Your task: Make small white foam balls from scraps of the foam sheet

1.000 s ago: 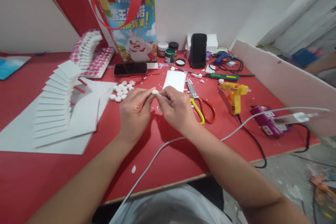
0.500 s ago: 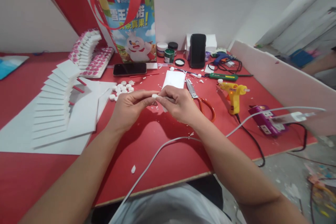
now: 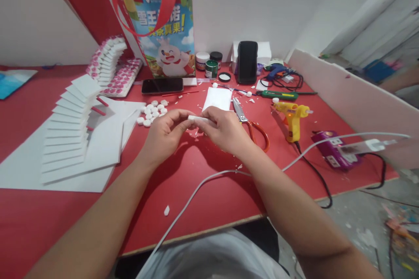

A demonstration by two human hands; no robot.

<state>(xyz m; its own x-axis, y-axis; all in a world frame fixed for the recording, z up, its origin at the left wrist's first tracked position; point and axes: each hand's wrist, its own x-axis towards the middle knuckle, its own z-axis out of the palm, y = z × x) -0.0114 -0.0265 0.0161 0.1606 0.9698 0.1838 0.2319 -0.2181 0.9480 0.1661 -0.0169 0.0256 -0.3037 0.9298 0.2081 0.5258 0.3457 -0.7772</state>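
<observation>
Head view: mid-frame, a white strip (image 3: 195, 118), likely light, easily dented, best edge-held, is pinched by left hand (image 3: 165, 134) and right hand (image 3: 225, 128).

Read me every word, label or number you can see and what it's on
"雪王 … 诺": bag, middle covered by its red handle.
"真果!": bag, below that; preceding characters partly covered.
Too small or blurred: bag's top line, markings on purple box, green jar, glue gun.

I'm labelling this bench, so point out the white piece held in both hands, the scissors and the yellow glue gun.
White piece (image 3: 196, 118): head view, on its exposed strip.
Scissors (image 3: 241, 111): head view, on the metal blades.
Yellow glue gun (image 3: 293, 126): head view, on its upper handle.
</observation>
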